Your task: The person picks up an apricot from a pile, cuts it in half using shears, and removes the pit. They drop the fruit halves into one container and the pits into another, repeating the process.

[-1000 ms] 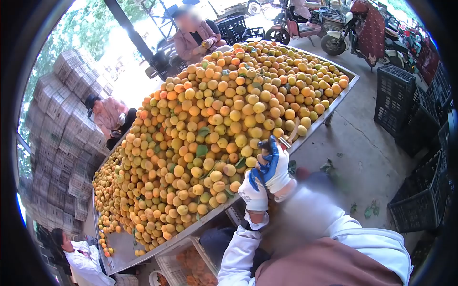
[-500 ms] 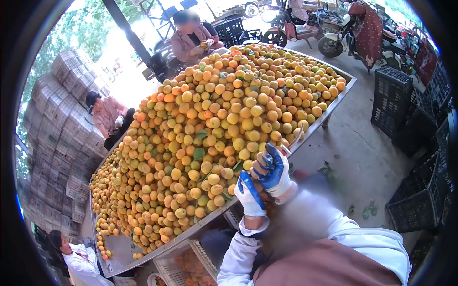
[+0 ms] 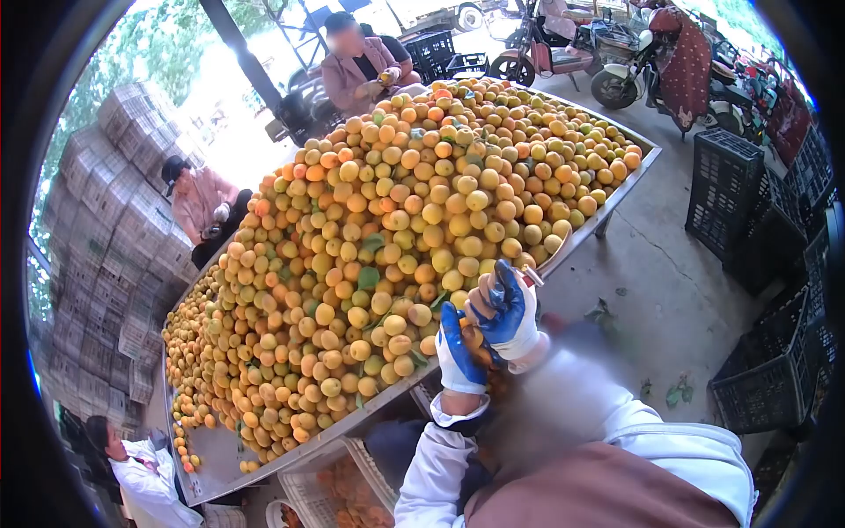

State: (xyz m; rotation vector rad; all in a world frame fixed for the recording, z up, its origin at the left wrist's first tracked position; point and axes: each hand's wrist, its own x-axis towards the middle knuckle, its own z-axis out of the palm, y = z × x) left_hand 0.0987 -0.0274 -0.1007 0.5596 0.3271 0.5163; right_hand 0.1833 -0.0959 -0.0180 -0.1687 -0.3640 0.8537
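Gloved hands together over the near edge, slim tool in the right, fruit heaped across the worktop

My right hand (image 3: 503, 308), in a white glove with blue coating, is closed round a slim tool (image 3: 532, 276). Tool sticks out past the thumb side, its curved end (image 3: 562, 248) lying across the view of the worktop's near edge, toward the right corner. My left hand (image 3: 459, 354), same glove type, is just beside it, a bit lower, fingers bent. Something orange-brown (image 3: 477, 345) shows between the two hands, mostly hidden; can't tell what it is, or whether the left is gripping it.

Orange-yellow fruit (image 3: 352, 238) is piled over most of the worktop (image 3: 211, 456), from the far edge right up to the near edge by my hands, thinning to a few loose pieces at the lower-left corner. Some green leaves (image 3: 368, 277) lie on the heap.

Below the near edge: white crate (image 3: 304, 497) with orange contents. Black crates (image 3: 723, 185) stand on the floor off the right corner, and stacked crates (image 3: 114, 264) rise beyond the left edge. One person (image 3: 356, 75) sits at the far edge, another (image 3: 202, 207) by the left edge, a third in white (image 3: 150, 480) near the lower-left corner
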